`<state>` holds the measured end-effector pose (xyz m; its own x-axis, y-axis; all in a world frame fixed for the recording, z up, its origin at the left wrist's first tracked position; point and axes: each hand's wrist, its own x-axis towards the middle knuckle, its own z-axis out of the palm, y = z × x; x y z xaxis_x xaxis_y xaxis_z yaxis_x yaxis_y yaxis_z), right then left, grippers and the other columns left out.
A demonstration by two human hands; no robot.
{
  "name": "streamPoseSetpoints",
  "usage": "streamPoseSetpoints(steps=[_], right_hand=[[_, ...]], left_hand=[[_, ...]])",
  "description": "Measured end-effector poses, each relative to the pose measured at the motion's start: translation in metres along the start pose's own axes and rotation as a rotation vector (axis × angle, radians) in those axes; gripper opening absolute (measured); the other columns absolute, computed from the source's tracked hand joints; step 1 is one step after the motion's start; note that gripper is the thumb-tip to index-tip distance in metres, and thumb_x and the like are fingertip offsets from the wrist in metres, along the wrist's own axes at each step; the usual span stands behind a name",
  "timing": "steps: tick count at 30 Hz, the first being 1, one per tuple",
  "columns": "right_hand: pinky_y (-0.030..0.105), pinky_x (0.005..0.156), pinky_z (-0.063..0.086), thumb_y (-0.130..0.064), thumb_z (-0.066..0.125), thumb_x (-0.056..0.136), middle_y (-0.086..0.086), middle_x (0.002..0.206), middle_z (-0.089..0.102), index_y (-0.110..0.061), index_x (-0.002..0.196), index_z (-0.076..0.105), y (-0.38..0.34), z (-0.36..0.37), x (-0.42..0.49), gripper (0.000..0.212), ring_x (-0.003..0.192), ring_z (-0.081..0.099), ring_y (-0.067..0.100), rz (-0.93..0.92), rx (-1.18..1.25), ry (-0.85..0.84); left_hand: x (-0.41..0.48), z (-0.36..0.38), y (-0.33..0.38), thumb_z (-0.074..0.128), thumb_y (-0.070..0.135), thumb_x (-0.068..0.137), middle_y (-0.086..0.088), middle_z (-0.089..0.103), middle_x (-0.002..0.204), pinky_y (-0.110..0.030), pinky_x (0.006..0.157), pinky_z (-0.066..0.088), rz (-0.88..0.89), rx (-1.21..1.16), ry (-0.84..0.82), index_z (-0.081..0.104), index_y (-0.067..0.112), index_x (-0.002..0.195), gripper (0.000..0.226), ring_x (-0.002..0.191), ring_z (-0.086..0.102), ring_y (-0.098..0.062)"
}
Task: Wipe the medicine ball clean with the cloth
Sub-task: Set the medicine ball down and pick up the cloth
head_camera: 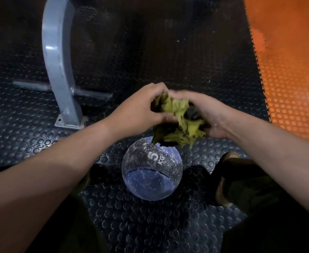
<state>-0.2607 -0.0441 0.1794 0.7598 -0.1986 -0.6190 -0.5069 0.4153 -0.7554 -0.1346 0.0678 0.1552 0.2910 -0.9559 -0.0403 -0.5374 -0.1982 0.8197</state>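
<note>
Both hands grip a bunched yellow-green cloth: left hand curled round its left side, right hand round its right. The medicine ball, marked 5 KG and dust-speckled, sits on the studded floor mat just below the hands, the cloth's lower edge overlapping the ball's top in view.

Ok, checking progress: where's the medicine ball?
Head view, lower centre: the medicine ball rests on the studded black mat, under the cloth gripped by the left hand and right hand.

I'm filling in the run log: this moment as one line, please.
left hand: grips cloth | right hand: grips cloth | medicine ball: on studded floor, speckled white
</note>
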Motion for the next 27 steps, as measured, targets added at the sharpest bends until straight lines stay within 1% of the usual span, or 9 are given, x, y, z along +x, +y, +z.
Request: streamPoseSetpoints(steps=[5,8,11,15,18,21,23,25,27], right_hand=[[0.026,0.051,0.052,-0.017,0.054,0.086,0.006,0.059,0.062,-0.011,0.073,0.061,0.002,-0.009,0.006,0.015,0.049,0.059,0.021,0.133,-0.341,0.229],[0.019,0.048,0.038,-0.009,0.053,0.082,0.003,0.06,0.051,-0.014,0.082,0.06,0.002,-0.011,0.005,0.009,0.051,0.049,0.018,0.115,-0.602,0.296],[0.02,0.049,0.029,-0.009,0.055,0.084,0.002,0.069,0.052,-0.021,0.114,0.061,0.005,-0.011,0.005,0.034,0.058,0.043,0.015,0.103,-0.861,0.268],[0.024,0.05,0.032,-0.005,0.056,0.085,0.001,0.085,0.058,-0.031,0.116,0.055,0.01,-0.013,0.003,0.041,0.058,0.044,0.012,0.086,-0.823,0.205],[0.026,0.077,0.046,-0.005,0.054,0.083,0.0,0.111,0.057,-0.031,0.131,0.05,0.019,-0.014,-0.002,0.055,0.096,0.054,0.016,0.168,-0.694,0.181],[0.04,0.105,0.035,-0.005,0.051,0.08,0.004,0.141,0.045,-0.02,0.131,0.054,0.029,-0.014,-0.007,0.053,0.125,0.043,0.026,0.32,-0.549,0.183],[0.034,0.082,0.051,-0.008,0.052,0.078,0.01,0.112,0.062,-0.002,0.098,0.066,0.03,-0.019,-0.01,0.025,0.093,0.06,0.027,0.344,-0.459,0.226],[0.025,0.057,0.051,-0.015,0.055,0.078,0.009,0.069,0.065,-0.005,0.063,0.062,0.029,-0.024,-0.01,0.019,0.057,0.06,0.023,0.34,-0.361,0.237],[0.024,0.057,0.052,-0.025,0.058,0.081,0.007,0.061,0.066,-0.01,0.063,0.065,0.028,-0.03,-0.009,0.024,0.052,0.061,0.022,0.329,-0.287,0.266]], left_hand=[[0.001,-0.003,-0.013,0.081,0.035,0.069,0.014,0.053,0.119,-0.014,0.086,0.044,-0.156,-0.142,-0.081,0.048,0.038,0.11,0.052,0.108,0.055,0.001],[0.002,0.006,-0.037,0.077,0.036,0.079,0.007,0.044,0.124,-0.02,0.086,0.042,-0.3,0.182,-0.129,0.046,0.029,0.123,0.054,0.109,0.052,-0.009],[-0.011,0.034,-0.063,0.075,0.041,0.081,-0.003,0.041,0.134,-0.028,0.089,0.045,-0.389,0.485,-0.419,0.042,0.011,0.137,0.072,0.108,0.051,-0.018],[-0.027,0.064,-0.088,0.072,0.045,0.083,-0.004,0.013,0.158,-0.039,0.106,0.04,-0.45,0.573,-0.649,0.012,0.014,0.154,0.098,0.13,0.045,-0.03],[-0.034,0.068,-0.098,0.073,0.046,0.081,0.002,-0.006,0.162,-0.037,0.112,0.033,-0.451,0.567,-0.663,-0.003,0.021,0.155,0.109,0.139,0.033,-0.029],[-0.042,0.073,-0.107,0.069,0.052,0.083,0.005,-0.018,0.16,-0.038,0.118,0.019,-0.449,0.609,-0.743,-0.01,0.022,0.154,0.111,0.149,0.002,-0.026],[-0.05,0.08,-0.114,0.069,0.057,0.08,0.004,-0.022,0.159,-0.042,0.121,0.009,-0.43,0.592,-0.743,-0.01,0.023,0.154,0.113,0.149,-0.015,-0.025],[-0.057,0.089,-0.122,0.074,0.053,0.078,0.006,-0.022,0.159,-0.043,0.121,0.005,-0.377,0.518,-0.63,-0.009,0.029,0.153,0.114,0.148,-0.016,-0.025],[-0.063,0.096,-0.129,0.078,0.053,0.073,0.011,-0.019,0.159,-0.048,0.12,0.008,-0.354,0.452,-0.513,-0.008,0.04,0.151,0.116,0.148,-0.012,-0.028]])
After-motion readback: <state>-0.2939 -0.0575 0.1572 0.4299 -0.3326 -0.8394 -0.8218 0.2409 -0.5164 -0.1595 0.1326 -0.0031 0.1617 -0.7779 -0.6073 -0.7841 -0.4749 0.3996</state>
